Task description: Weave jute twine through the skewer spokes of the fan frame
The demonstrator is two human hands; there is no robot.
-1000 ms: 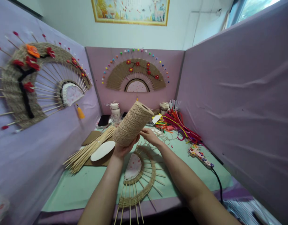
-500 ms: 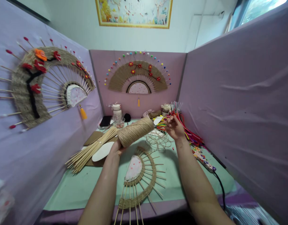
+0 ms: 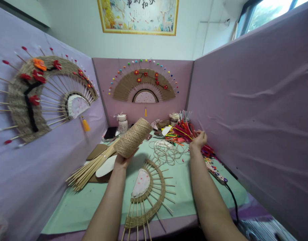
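Observation:
My left hand [image 3: 122,161] grips a large cone of jute twine [image 3: 133,138] from below, tilted up to the right above the table. My right hand [image 3: 199,139] is raised farther right with its fingers pinched together, in front of red craft stems [image 3: 182,130]. The strand of twine in those fingers is too thin to follow clearly. Loose loops of twine [image 3: 166,151] lie on the table between my hands. Below them rests a half-woven fan [image 3: 161,197] of thin sticks, with a white, pink-spotted half-round centre [image 3: 142,183].
At left lie a bundle of bamboo sticks [image 3: 90,169], a white oval piece [image 3: 103,169] and brown card [image 3: 96,152]. A white bottle [image 3: 122,124] and phone [image 3: 110,133] stand behind. A patterned strip with a black cord [image 3: 234,197] lies right. Finished fans [image 3: 146,83] hang on the partitions.
My right hand has moved right and slightly down, away from the cone. My left hand has shifted the cone left and tipped it more steeply. The view has turned slightly.

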